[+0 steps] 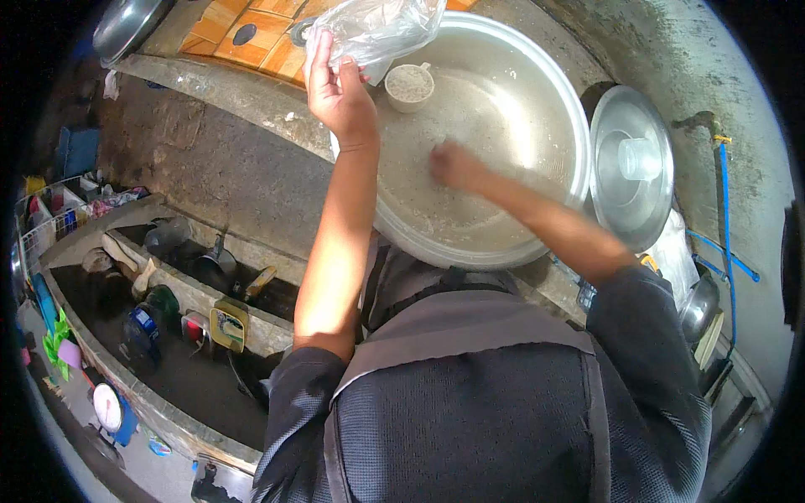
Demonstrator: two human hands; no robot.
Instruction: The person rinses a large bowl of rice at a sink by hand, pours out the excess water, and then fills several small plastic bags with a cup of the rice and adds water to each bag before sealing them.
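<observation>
A large round metal basin (440, 242) stands before me, its bottom wet or thinly coated with a pale substance. At the basin's upper left rim, my left hand (339, 94) has curled fingers against a clear plastic bag (383, 31); whether it grips the bag is not plain. A cup with a small handle (409, 88), filled with a whitish grainy substance, sits inside the basin at the upper left. My right hand (454, 165), blurred, is closed over the middle left of the basin; whether anything is in it cannot be seen.
A tilted metal bowl (663, 214) with a clear plastic cup (639, 159) lies right of the basin, near a blue hose (727, 220) on the wall. Orange tiles (270, 38) lie at the upper left. A concrete trough (170, 264) with pans and containers spans the lower left.
</observation>
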